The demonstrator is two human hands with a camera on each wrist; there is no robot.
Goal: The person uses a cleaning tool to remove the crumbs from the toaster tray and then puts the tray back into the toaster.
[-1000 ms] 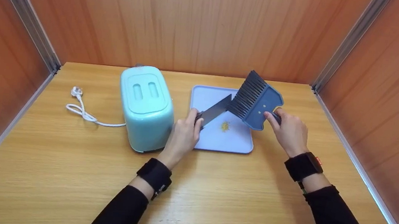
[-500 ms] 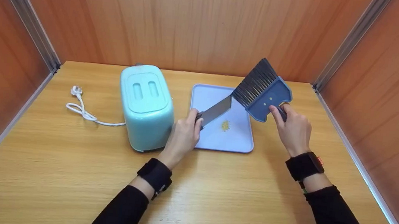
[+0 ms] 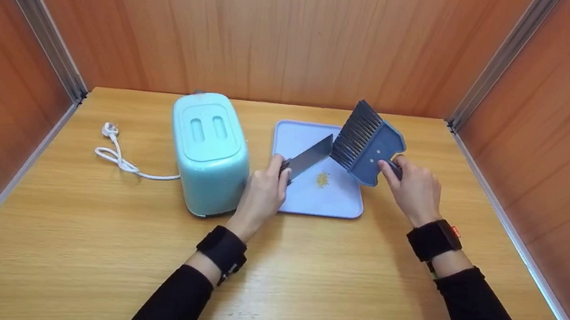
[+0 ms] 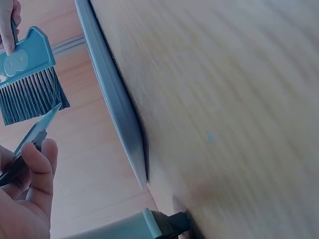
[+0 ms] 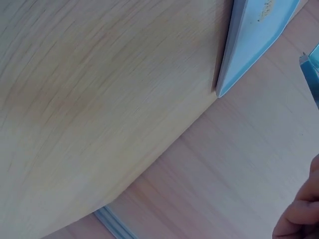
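I am gripping the blade (image 3: 312,156) by its handle with the left hand (image 3: 260,187), fingers curled round it, tip pointing far and right over the tray (image 3: 322,206); with the right hand (image 3: 416,191) I am pinching the handle of the brush (image 3: 378,154), its bristles (image 3: 356,135) facing left beside that tip, though I cannot tell whether they are touching; crumbs (image 3: 322,180) are lying on the tray, right of the toaster (image 3: 210,159); I should be steadying the blade and stroking the bristles lightly, low over the tray, so anything loose is landing there.
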